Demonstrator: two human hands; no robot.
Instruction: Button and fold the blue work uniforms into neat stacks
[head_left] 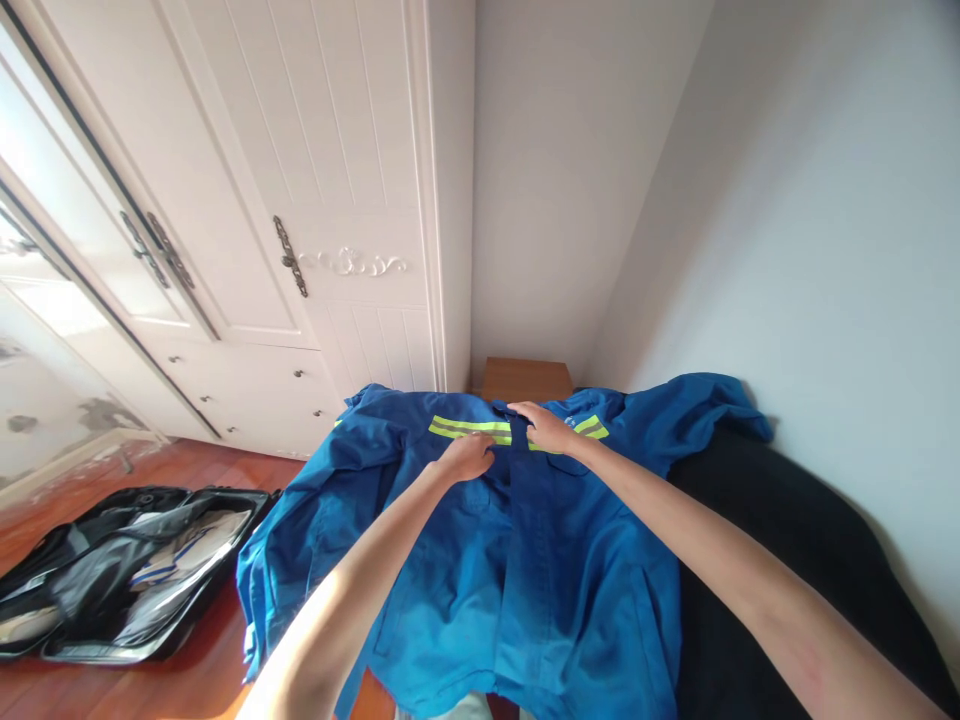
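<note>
A blue work jacket (465,530) with yellow-green and grey reflective strips (471,430) is spread out front side up, its sleeves lying out to both sides. My left hand (469,457) is closed on the cloth of the chest, just below the left strip and beside the front placket. At the top of the placket, near the collar, my right hand (551,428) has its fingers closed on the jacket's edge. Both hands partly cover the cloth they grip. The placket (536,560) runs down the middle, and the lower hem hangs towards me.
Black padded-looking furniture or cloth (780,560) lies under the jacket's right side, along the wall. A brown wooden box-like piece (527,378) stands behind the collar. On the left, an open suitcase (161,640) with clothes lies on the reddish floor, before a white wardrobe (360,180).
</note>
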